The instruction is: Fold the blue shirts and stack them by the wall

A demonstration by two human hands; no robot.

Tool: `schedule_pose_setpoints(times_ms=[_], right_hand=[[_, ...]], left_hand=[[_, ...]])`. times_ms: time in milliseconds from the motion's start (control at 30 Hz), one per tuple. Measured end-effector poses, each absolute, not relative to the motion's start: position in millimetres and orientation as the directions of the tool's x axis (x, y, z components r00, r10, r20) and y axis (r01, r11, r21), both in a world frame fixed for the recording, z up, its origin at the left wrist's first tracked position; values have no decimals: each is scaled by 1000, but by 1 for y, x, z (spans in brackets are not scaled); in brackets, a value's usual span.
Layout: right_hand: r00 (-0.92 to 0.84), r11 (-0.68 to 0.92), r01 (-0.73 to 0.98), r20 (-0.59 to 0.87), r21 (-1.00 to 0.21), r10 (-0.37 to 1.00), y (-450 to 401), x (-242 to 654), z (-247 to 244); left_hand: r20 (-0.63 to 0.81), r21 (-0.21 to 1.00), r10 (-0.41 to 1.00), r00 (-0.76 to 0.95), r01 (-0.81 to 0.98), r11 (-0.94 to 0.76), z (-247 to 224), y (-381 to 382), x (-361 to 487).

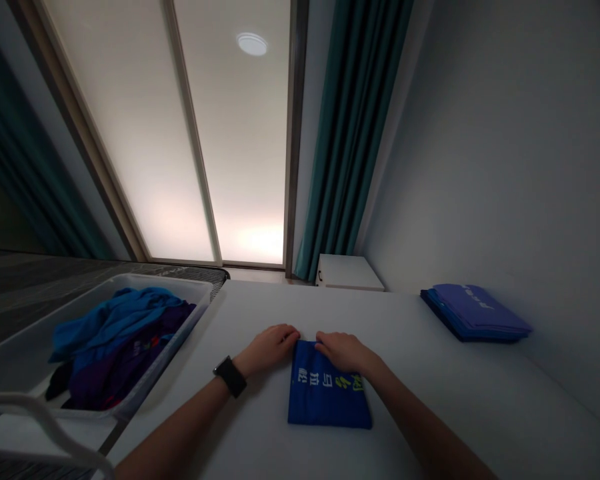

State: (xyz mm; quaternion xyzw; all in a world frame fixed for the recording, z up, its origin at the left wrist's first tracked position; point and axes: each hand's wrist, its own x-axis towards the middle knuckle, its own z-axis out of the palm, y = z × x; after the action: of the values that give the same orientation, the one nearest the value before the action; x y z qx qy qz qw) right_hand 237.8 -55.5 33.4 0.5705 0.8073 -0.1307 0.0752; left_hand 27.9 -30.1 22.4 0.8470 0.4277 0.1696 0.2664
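Note:
A blue folded cloth (327,400) with white and yellow-green characters lies flat on the white table (260,307). My left hand (270,348), with a black watch on its wrist, is at the cloth's far left corner, its fingers closed together around that corner. Over the cloth's far edge, a little to the right, my right hand (344,351) rests with its fingers bent and pressed on the fabric. Part of the printing is covered by the right hand and wrist.
A stack of folded cloths (480,310), purple on top, sits at the table's right. At the left, a translucent bin (25,333) holds crumpled blue and purple clothes (115,333). A pale curved bar (45,417) crosses the lower left. Beyond the table stands a white cabinet (349,271).

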Motion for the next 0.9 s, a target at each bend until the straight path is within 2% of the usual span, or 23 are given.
schedule_pose_setpoints(times_ms=[233,333,433,567,767,900], right_hand=[[-369,333,929,-332,-162,868,-45,238,42],[-376,334,925,-326,-178,867,-44,240,42],[-348,310,933,-239,-183,907,-47,245,37],[-285,273,953,-85,-131,955,-52,255,22],[-274,269,953,-19,-139,961,-53,259,5],[-278,271,954,-40,-127,960,-50,257,5]], left_hand=[[72,496,871,485,741,-454,10,-31,46],[81,452,863,499,753,-478,9,-34,46],[91,415,850,520,756,-506,7,-35,45],[112,380,847,519,765,-519,2,-35,45],[91,367,867,490,793,-487,-2,-31,45],[80,439,873,481,769,-464,0,-27,44]])
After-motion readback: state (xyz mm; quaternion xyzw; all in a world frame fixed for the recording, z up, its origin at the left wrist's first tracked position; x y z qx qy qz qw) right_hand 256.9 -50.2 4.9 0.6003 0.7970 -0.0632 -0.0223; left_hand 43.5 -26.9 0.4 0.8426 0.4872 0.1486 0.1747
